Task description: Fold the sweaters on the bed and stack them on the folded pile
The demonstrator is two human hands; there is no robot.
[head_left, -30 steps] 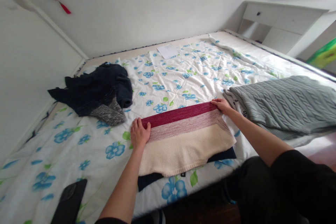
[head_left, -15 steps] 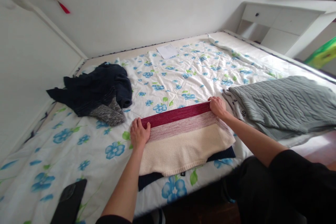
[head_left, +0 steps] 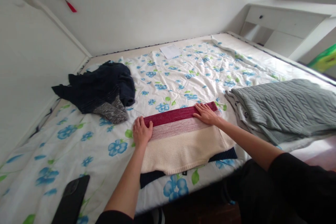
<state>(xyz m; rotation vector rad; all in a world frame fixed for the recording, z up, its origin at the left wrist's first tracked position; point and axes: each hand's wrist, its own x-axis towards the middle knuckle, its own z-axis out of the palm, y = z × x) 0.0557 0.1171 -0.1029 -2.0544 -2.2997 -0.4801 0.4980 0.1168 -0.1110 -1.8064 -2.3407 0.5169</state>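
A folded knit sweater [head_left: 181, 147] lies on the bed near its front edge, banded dark red, mottled pink and cream, with navy knit showing beneath its near edge. On its left end my left hand [head_left: 142, 131] rests flat, thumb apart from the fingers. My right hand [head_left: 206, 113] lies spread over the dark red band toward the right end. Neither hand grips the fabric. A small dark label shows at the sweater's near edge.
A dark navy garment with a grey marled part [head_left: 105, 87] lies crumpled at the left. Folded grey cable-knit clothing [head_left: 286, 105] sits at the right. A black phone [head_left: 72, 196] is near left, a paper sheet [head_left: 170, 51] at the back. Beyond the floral-sheeted bed [head_left: 154, 87] stands white furniture [head_left: 283, 24].
My right hand has slid left from the sweater's far right corner onto the red band, its fingers now spread flat. My left hand stays on the left end. The view has shifted slightly.
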